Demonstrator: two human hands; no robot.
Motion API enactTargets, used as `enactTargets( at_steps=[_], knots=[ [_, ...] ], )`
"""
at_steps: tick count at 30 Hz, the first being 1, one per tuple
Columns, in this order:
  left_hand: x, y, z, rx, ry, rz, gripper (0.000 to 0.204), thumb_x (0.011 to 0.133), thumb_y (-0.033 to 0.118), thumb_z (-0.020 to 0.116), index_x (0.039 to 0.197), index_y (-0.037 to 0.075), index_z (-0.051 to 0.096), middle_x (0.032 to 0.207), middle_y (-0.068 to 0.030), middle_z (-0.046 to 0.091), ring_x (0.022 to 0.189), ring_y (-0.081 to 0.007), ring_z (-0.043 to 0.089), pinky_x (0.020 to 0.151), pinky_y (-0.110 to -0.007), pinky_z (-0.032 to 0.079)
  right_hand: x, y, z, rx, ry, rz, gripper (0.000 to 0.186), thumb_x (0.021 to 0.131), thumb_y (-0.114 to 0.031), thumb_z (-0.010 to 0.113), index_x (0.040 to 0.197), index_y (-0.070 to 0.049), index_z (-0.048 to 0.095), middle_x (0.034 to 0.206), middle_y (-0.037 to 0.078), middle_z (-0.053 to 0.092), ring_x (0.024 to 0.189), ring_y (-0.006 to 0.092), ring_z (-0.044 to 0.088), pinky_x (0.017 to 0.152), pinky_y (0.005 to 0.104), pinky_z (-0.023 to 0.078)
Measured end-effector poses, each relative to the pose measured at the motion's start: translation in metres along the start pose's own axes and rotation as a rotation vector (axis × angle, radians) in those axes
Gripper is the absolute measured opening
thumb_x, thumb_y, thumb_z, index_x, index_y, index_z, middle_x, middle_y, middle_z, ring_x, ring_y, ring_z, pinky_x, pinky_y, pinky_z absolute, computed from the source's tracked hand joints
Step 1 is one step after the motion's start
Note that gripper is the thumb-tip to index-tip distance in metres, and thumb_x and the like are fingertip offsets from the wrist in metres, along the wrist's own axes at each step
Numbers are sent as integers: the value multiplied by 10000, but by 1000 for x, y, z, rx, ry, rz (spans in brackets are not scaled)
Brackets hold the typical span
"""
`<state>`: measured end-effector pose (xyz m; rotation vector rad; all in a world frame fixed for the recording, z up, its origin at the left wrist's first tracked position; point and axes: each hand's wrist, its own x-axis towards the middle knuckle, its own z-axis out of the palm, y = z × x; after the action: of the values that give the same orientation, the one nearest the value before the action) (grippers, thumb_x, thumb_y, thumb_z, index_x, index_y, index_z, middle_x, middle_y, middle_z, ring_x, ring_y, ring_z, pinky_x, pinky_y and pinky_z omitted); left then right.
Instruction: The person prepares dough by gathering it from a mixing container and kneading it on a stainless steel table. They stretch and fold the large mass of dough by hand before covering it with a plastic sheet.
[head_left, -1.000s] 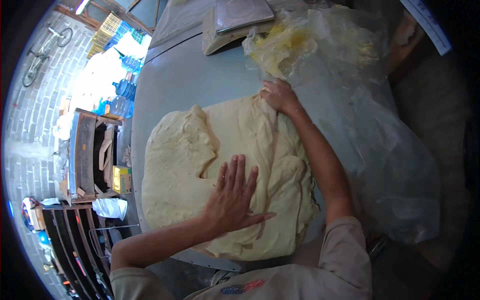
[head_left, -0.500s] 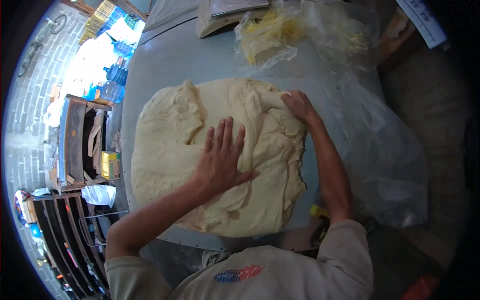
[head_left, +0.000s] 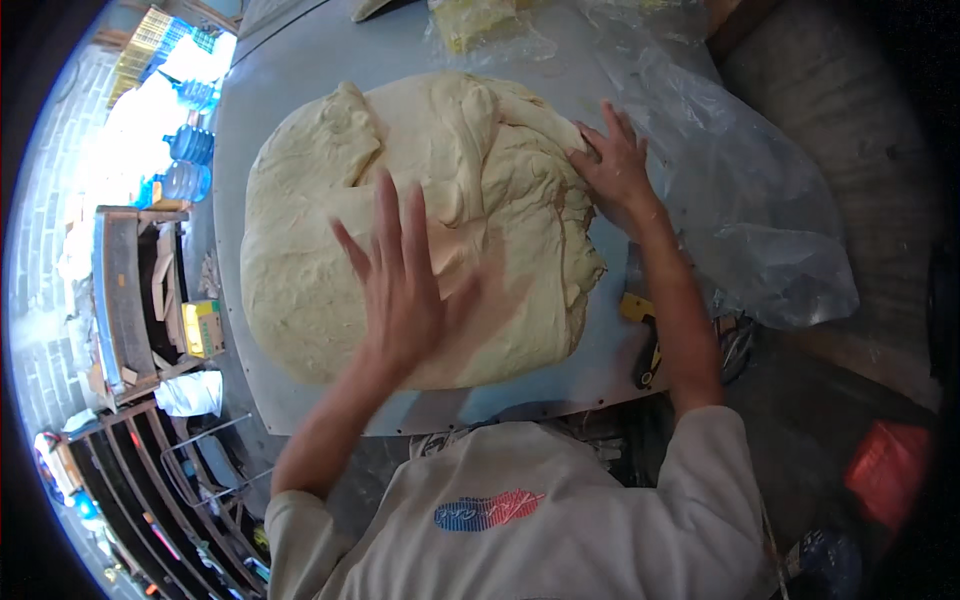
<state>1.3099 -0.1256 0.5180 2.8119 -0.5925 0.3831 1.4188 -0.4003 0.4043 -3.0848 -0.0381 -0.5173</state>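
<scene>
A big mass of pale dough (head_left: 300,260), folded and wrinkled along its upper and right parts, lies on the grey metal tabletop (head_left: 310,50). My left hand (head_left: 400,270) hovers over the dough's middle, fingers spread wide and slightly blurred by motion. At the dough's upper right edge, my right hand (head_left: 615,170) has its thumb against the dough and its fingers apart, reaching over the edge. Beside my right forearm, a yellow-and-black tool (head_left: 637,310) sits at the table's near right corner, partly hidden.
Crumpled clear plastic sheeting (head_left: 760,250) spreads along the right side, with a yellowish crumpled bag (head_left: 470,25) at the far edge. To the left are blue water jugs (head_left: 185,180), a worn wooden cabinet (head_left: 125,290) and a dark slatted rack (head_left: 150,510). A red object (head_left: 885,475) is low at right.
My left hand has lifted from the dough, fingers spreading wider. My right hand has moved rightward along the dough's edge and its fingers have opened. The view has shifted, placing the dough higher in frame.
</scene>
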Motion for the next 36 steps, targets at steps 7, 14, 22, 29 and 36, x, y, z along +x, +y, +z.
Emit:
enactTargets(
  at_steps=[7,14,22,29,36],
  knots=[
    [-128,66,68,-17,-401,504,593,868,300,500,1412,142,324,1485,-127,269,1381,-275,248,1083,-589,75,96,5,64,1303,-372,222,549,887,-449,544,1258,-45,547,1262,126,554,1148,209,515,973,324,377],
    [-102,88,98,107,-266,459,591,859,264,461,1415,134,312,1492,-69,274,1371,-215,264,1075,-515,204,71,2,77,1415,-779,390,465,914,-383,501,1162,2,580,1130,80,600,995,184,545,877,341,427],
    [-58,124,155,47,-217,426,696,770,334,592,1381,96,358,1422,-155,337,1286,-296,338,1063,-536,206,-31,-2,7,1619,-679,639,509,945,-391,451,1252,10,516,1196,152,566,1080,235,537,929,346,413],
    [-19,100,58,-642,-612,341,660,808,386,626,1324,34,412,1381,-216,371,1233,-378,407,1056,-509,273,-62,15,-29,576,-67,288,566,959,-432,423,1309,11,456,1297,215,484,1216,281,465,1015,360,346],
    [145,12,20,-351,-362,310,667,844,461,588,1304,6,423,1292,-210,485,1204,-363,450,1041,-449,323,-259,-49,-52,1382,18,1238,498,968,-396,423,1323,-48,411,1270,92,455,1164,202,448,958,347,374]
  ],
)
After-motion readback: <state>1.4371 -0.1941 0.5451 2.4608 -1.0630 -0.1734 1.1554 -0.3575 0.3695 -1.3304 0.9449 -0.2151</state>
